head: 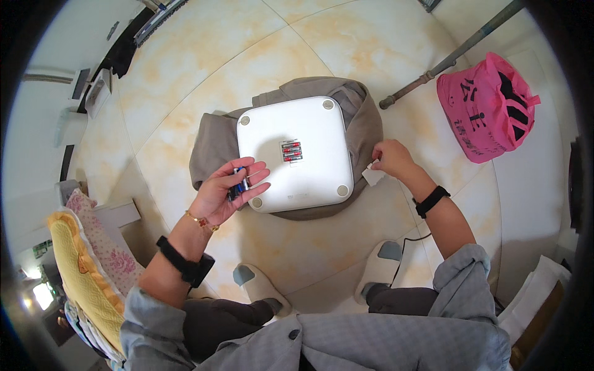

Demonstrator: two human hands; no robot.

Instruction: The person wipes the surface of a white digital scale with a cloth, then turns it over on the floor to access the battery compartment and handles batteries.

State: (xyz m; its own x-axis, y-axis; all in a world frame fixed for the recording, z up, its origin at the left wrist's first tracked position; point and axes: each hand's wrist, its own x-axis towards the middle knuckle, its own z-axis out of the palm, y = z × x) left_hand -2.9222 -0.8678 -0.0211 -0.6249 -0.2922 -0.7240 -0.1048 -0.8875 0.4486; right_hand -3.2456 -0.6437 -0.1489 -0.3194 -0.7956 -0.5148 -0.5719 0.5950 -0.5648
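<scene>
A white bathroom scale (pixel 306 185) lies underside up on a crumpled taupe cloth (pixel 216 143), its round feet showing at the corners. In its battery compartment sit several red-and-black batteries (pixel 292 151), side by side. My left hand (pixel 222 188), palm up over the scale's lower left edge, holds several dark and blue batteries (pixel 239 182) under the thumb. Off the scale's right side, my right hand (pixel 392 160) pinches a small white piece (pixel 373 176) above the cloth's edge; whether it is the compartment cover, I cannot tell.
A pink bag (pixel 482 111) with dark writing stands at the right, near a metal pole (pixel 431 72) that slants down to the tiled floor. Yellow and floral cushions (pixel 86 273) are at the lower left. A black cable (pixel 413 239) runs beside my right slipper (pixel 380 269).
</scene>
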